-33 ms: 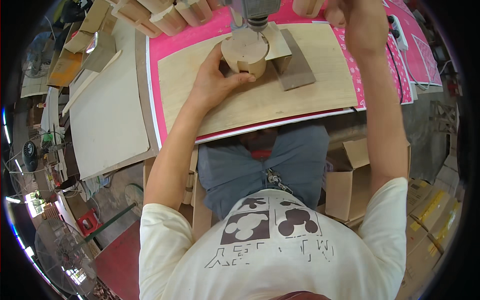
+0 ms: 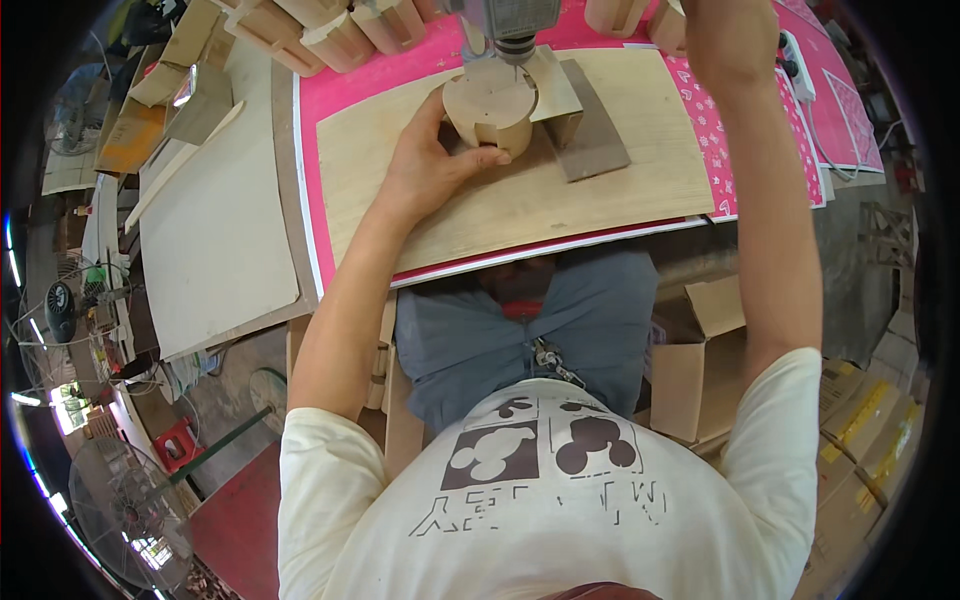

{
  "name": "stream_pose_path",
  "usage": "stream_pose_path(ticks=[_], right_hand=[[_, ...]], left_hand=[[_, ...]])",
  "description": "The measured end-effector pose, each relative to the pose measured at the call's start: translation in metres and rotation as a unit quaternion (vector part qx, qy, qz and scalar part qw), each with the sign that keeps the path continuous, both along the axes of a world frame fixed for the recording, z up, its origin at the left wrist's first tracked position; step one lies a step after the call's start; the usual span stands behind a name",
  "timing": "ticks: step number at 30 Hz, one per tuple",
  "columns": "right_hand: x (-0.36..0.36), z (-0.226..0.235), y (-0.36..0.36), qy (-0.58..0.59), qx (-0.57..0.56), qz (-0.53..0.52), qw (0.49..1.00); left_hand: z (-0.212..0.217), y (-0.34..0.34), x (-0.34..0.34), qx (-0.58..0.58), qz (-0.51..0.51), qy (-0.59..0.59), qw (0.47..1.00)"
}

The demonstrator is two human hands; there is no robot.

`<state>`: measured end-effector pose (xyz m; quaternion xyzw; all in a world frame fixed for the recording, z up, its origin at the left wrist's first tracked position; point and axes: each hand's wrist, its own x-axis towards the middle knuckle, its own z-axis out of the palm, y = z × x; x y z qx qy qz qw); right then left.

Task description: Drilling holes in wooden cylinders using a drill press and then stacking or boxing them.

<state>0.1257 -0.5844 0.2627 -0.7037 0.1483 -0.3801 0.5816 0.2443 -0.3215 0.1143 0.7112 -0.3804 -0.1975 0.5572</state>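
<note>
My left hand [image 2: 440, 160] is closed around a round, notched wooden block [image 2: 490, 100]. Its thumb presses on the front, and the fingers behind the block are partly hidden. A small dark hole shows in the block's top. Just above it hangs the chuck [image 2: 516, 48] of a drill press [image 2: 515, 14]. Against the block's right side stands a pale wooden piece [image 2: 553, 88], with a flat brown board [image 2: 595, 130] beneath it. My right hand [image 2: 733, 45] is raised at the upper right, right of the machine; its fingers are cut off by the top edge.
A plywood board [image 2: 480, 220] lies on the pink-covered table [image 2: 307, 190]. Several notched wooden blocks [image 2: 345, 40] line the back left, and another wooden block [image 2: 615, 14] sits back right. A power strip [image 2: 797, 68] with cables is at the right. An open carton [image 2: 690, 380] stands below the table.
My right hand and forearm have shifted slightly up and to the right, uncovering more of a wooden block behind. My left hand and its block stay in place.
</note>
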Motion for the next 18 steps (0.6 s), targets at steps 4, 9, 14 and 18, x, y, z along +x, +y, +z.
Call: stream_pose_path(ticks=[4,9,14,18], right_hand=[[0.054,0.056,0.002,-0.052,0.061,0.091,0.993],[0.068,0.060,0.004,-0.029,-0.026,0.149,0.988],[0.052,0.059,0.011,-0.017,-0.054,0.086,0.995],[0.029,0.054,0.018,-0.105,-0.155,0.092,0.978]], left_hand=[[0.002,0.000,-0.001,-0.009,-0.006,-0.026,1.000],[0.004,0.001,-0.004,0.003,0.002,-0.047,0.999],[0.006,0.000,-0.004,0.007,0.000,-0.042,0.999],[0.007,0.001,-0.004,0.008,0.001,-0.047,0.999]])
